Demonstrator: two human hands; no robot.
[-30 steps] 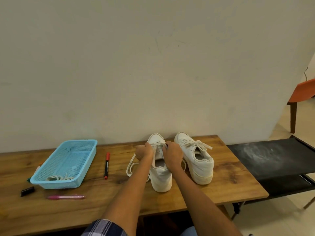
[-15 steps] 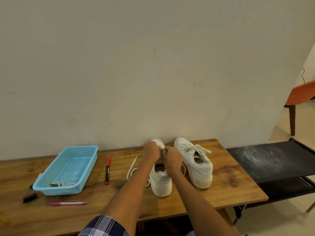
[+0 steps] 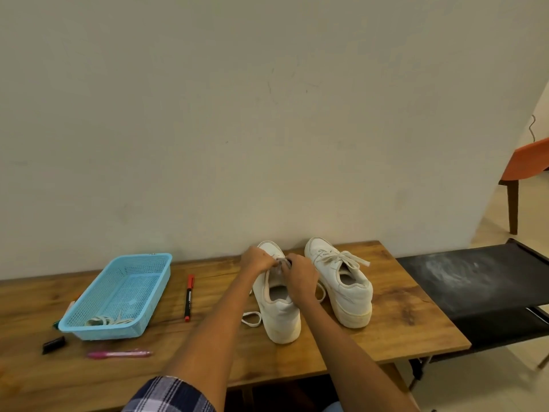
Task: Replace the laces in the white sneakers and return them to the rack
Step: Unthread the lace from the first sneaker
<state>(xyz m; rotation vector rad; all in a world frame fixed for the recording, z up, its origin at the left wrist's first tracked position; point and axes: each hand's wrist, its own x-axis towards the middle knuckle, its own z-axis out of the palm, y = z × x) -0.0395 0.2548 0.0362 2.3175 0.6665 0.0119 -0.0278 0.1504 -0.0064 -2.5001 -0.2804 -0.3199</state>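
At lower centre of the frame our left hand (image 3: 258, 261) and right hand (image 3: 300, 275) both pinch the lace (image 3: 279, 262) over the near sneaker (image 3: 277, 304); a slipped grip could undo the knot.

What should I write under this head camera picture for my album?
Both hands lace a white sneaker beside its tied twin.

Two white sneakers (image 3: 279, 304) (image 3: 341, 286) side by side, heels near, right one laced.
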